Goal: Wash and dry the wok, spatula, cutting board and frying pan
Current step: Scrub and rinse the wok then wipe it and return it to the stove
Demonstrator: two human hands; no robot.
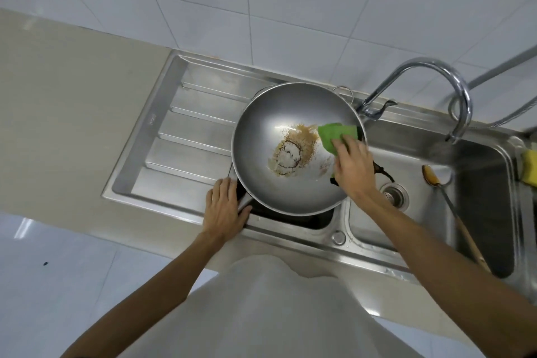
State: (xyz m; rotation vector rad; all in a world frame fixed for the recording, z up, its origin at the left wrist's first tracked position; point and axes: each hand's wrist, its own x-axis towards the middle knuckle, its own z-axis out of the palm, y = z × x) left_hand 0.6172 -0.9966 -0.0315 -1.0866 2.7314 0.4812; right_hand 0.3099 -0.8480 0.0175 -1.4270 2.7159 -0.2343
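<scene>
A round steel wok (261, 131) sits tilted over the left sink basin, with brown residue in its middle. My right hand (353, 167) holds a green scouring pad (334, 135) against the wok's inner right wall. My left hand (225, 208) grips the wok's dark handle at its near-left rim; the handle is mostly hidden under the hand. A metal spatula (452, 206) with a wooden handle lies in the right basin, its blade stained brown. A dark object shows under the wok's right edge, too hidden to name.
A curved chrome faucet (453, 87) arches over the right basin (479, 160), whose drain (393, 195) is in view. A ribbed steel drainboard (174, 136) lies left of the wok. A yellow sponge (530, 168) sits at the far right edge. A beige countertop (58, 113) extends left.
</scene>
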